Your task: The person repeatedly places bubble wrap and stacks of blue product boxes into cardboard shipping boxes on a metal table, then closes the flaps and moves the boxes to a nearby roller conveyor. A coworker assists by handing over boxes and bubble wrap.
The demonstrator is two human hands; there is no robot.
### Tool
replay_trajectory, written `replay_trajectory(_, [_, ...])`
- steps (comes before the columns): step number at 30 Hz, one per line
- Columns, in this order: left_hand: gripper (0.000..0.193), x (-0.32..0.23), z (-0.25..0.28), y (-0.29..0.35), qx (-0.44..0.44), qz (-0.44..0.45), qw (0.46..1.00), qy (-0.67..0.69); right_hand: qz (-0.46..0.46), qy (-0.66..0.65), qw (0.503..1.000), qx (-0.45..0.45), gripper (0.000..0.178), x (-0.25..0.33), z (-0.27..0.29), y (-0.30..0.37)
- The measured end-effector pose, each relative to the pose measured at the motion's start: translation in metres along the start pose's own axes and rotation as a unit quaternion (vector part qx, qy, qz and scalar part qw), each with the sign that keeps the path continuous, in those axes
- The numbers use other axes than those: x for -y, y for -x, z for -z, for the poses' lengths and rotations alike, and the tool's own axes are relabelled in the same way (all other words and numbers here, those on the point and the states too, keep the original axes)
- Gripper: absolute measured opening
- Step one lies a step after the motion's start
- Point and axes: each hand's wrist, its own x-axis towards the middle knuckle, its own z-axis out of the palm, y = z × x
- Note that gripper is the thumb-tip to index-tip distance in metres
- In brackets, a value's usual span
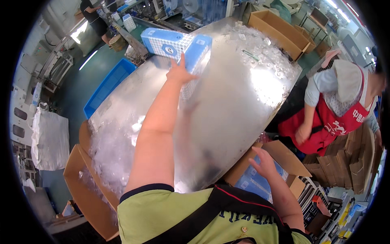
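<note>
My left arm stretches far across the shiny metal table. At its end, my left hand has its thumb and fingers spread against the near side of a blue-and-white dotted carton. A second such carton lies beside it to the left, at the table's far edge. Close to my body on the right, my right hand is open, with its thumb apart from the fingers. It hovers at an open cardboard box with blue packages inside.
Clear plastic pieces pile up at the table's far right and left. Cardboard boxes stand at the far right and near left. A blue bin adjoins the left edge. A person in a red apron works at right.
</note>
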Motion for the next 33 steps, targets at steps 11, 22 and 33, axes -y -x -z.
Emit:
replay_trajectory(11, [0.087,-0.053,-0.015,0.005,-0.005,-0.164,0.972,0.170,-0.290,-0.023,0.956,-0.050,0.109,0.073,-0.012,-0.197])
replay_trajectory(22, [0.107,0.008,-0.013,-0.151,0.016,-0.118,0.969,-0.214,-0.218,-0.092,0.969,-0.068,0.119,0.021,-0.001,-0.195])
replay_trajectory(33, [0.071,-0.006,-0.001,0.163,0.030,-0.582,0.812,0.029,-0.077,0.127,0.989,0.028,0.112,0.045,0.063,-0.196])
